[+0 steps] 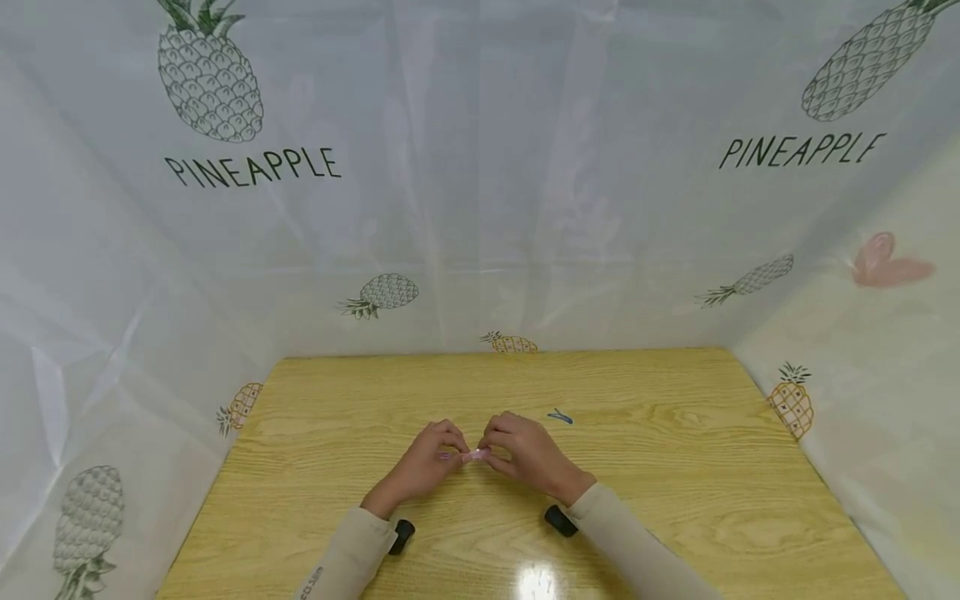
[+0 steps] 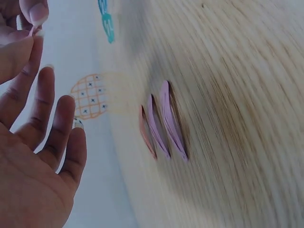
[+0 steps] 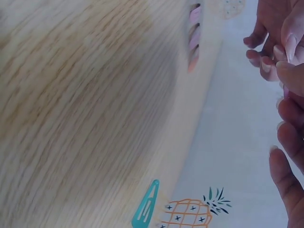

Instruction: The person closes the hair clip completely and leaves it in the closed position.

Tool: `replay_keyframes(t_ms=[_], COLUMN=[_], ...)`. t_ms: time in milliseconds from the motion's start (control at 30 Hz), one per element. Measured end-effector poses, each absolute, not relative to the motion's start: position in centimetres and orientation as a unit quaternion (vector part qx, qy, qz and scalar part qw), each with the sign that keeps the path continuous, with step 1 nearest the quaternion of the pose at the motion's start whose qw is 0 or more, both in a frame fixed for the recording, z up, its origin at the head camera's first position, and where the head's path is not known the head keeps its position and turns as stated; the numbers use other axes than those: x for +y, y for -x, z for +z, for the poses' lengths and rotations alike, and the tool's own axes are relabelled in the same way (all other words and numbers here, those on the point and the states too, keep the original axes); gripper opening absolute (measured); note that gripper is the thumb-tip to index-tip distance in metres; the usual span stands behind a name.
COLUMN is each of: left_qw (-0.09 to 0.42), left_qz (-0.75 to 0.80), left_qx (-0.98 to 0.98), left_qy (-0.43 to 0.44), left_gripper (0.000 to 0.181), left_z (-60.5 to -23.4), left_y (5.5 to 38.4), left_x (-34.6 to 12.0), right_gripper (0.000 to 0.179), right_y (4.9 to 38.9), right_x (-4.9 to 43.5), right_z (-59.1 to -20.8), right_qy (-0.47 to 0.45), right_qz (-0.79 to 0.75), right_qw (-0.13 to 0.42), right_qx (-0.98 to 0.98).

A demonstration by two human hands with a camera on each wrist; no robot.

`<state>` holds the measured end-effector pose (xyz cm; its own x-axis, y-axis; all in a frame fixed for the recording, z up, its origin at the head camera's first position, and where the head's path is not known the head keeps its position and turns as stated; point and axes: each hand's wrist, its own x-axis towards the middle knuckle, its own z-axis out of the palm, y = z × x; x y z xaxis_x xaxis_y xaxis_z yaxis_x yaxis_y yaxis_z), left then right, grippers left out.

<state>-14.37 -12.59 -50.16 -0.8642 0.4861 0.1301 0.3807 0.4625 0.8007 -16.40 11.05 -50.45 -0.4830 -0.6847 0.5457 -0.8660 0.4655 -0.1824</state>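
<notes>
In the head view a pink snap hair clip spans the short gap between my two hands. My left hand pinches one end of it, and my right hand pinches the other. The left wrist view shows the remaining fingers of the left hand spread loosely. Much of the clip is covered by fingertips. Below the hands, two purple hair clips and a pinkish-orange clip lie side by side on the wooden table.
A teal snap clip lies on the table beyond the right hand. In the left wrist view blue shows at the end of a teal clip. White pineapple-print sheeting rises around the table's back and sides. Black wrist devices sit near the sleeves.
</notes>
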Motion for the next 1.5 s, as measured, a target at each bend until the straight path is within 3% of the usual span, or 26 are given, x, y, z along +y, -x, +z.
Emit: replay_keyframes(t_ms=[100,300,433,767,1133,1500], left_qw=[0.017,-0.092,-0.123,-0.126,-0.095,-0.095], left_qz=[0.416,0.280,0.224,0.131,0.056,0.026], left_qx=[0.874,0.918,0.926,0.940,0.944,0.946], left_qy=[-0.252,-0.264,-0.276,-0.289,-0.311,-0.309], left_gripper=[0.008,0.019,0.014,0.007,0.002,0.006], left_z=[-50.2,-50.2,-50.3,-51.3,-51.8,-52.5], left_y=[14.4,14.5,14.8,16.5,18.0,18.7], left_x=[-12.5,-12.0,-11.8,-11.6,-11.2,-10.9], right_gripper=[0.013,0.011,0.011,0.009,0.004,0.004], right_y=[16.5,16.9,17.2,18.1,19.3,19.9], right_x=[11.0,10.7,10.4,9.5,8.8,8.6], right_z=[-50.6,-51.0,-51.2,-52.0,-53.2,-53.6], right_qy=[-0.452,-0.416,-0.403,-0.375,-0.353,-0.354], right_qz=[0.210,0.204,0.206,0.185,0.173,0.166], right_qw=[0.193,0.169,0.157,0.125,0.083,0.063], right_qx=[-0.845,-0.870,-0.878,-0.900,-0.916,-0.918])
